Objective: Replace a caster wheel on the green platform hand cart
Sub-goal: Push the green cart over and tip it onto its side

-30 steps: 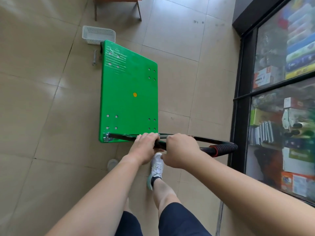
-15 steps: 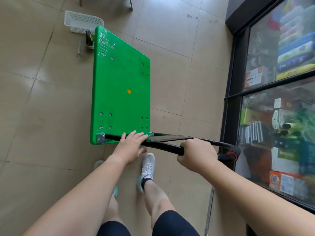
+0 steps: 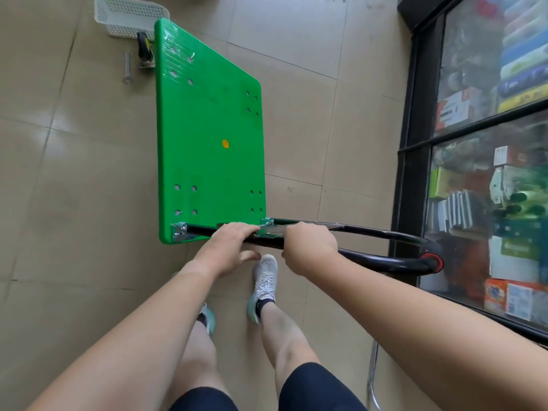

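Observation:
The green platform cart [image 3: 207,134] stands on the tiled floor with its deck facing me, bolt holes showing near each corner. Its black handle [image 3: 382,256] swings out to the right from the near edge. My left hand [image 3: 228,247] lies on the handle bar close to the hinge, fingers fairly straight over the top and thumb hanging below. My right hand [image 3: 308,244] grips the bar just to the right of it. A loose caster wheel [image 3: 144,48] sits on the floor by the cart's far left corner.
A wrench [image 3: 127,68] lies left of the caster, and a white plastic basket [image 3: 130,14] stands behind it. A glass-fronted cabinet [image 3: 412,161] full of boxed goods lines the right side, close to the handle's end. My feet [image 3: 265,280] are just below the handle.
My right hand slid left along the handle, back beside my left hand. My left hand went from the deck edge onto the bar. The cart looks closer and its handle end nearer the cabinet.

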A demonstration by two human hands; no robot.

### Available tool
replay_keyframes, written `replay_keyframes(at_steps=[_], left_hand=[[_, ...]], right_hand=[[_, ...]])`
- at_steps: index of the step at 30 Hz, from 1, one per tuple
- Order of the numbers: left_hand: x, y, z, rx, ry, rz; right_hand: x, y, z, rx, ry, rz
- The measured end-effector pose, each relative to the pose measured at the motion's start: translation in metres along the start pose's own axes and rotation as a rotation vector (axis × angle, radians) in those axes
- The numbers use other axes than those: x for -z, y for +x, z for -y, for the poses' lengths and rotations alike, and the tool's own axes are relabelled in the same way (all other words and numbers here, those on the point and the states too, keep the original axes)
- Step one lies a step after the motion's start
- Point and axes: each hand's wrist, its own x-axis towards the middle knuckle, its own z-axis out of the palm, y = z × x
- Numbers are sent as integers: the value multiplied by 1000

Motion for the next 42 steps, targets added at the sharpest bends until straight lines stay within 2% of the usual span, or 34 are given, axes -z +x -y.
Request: replay_keyframes(at_steps=[7, 10, 13, 19, 28, 35, 42], left_hand=[[0, 18, 58, 75, 116, 35], [-1, 41, 85, 61, 180, 101], [-7, 57, 98, 75, 115, 121], [-22, 58, 85, 151, 28, -88], [2, 40, 74, 155, 318, -176], [7, 20, 84, 228, 114, -268], [17, -1, 102, 312, 36, -280]], right_hand=[[-4, 3, -10, -78, 29, -4], [-11, 4, -20, -107, 16, -2], [-20, 7, -28, -107, -24, -8], [-26, 23, -49, -78, -92, -112], [-78, 31, -61, -70, 33, -145], [-73, 59, -73, 45, 125, -221], [-72, 100, -57, 160, 158, -230]])
